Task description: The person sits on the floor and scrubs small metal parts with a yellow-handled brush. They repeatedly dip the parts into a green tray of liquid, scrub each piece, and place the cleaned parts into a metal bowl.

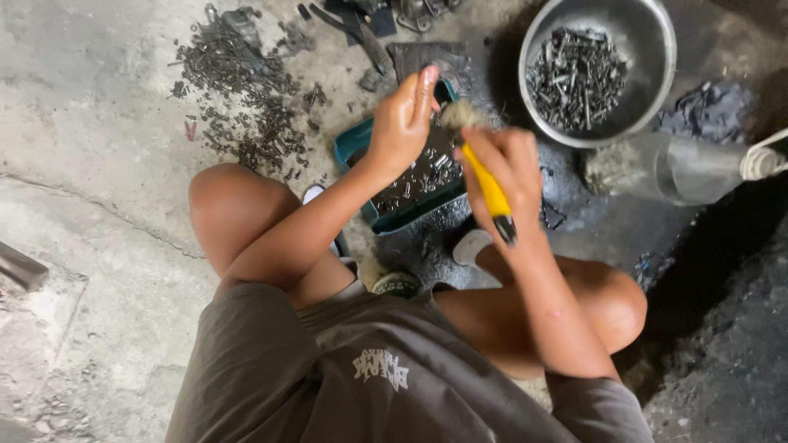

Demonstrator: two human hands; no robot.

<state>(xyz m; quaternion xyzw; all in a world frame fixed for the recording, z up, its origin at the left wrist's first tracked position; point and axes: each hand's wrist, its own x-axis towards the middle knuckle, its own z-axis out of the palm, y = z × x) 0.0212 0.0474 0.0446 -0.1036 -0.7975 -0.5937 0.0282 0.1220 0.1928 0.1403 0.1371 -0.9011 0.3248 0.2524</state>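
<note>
over the teal tray (355, 146), right hand (510, 176) gripping yellow-handled brush (486, 187), left hand (402, 123) closed around a small part, unclear

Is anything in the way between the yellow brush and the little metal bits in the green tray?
Nothing visible blocks it. The right hand holds the yellow brush over the green tray of metal bits. The left hand is beside the bristles, not under them.

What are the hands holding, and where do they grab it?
The right hand grips a brush around its yellow handle. The left hand is closed over the teal tray; whether it pinches something small cannot be told.
</note>
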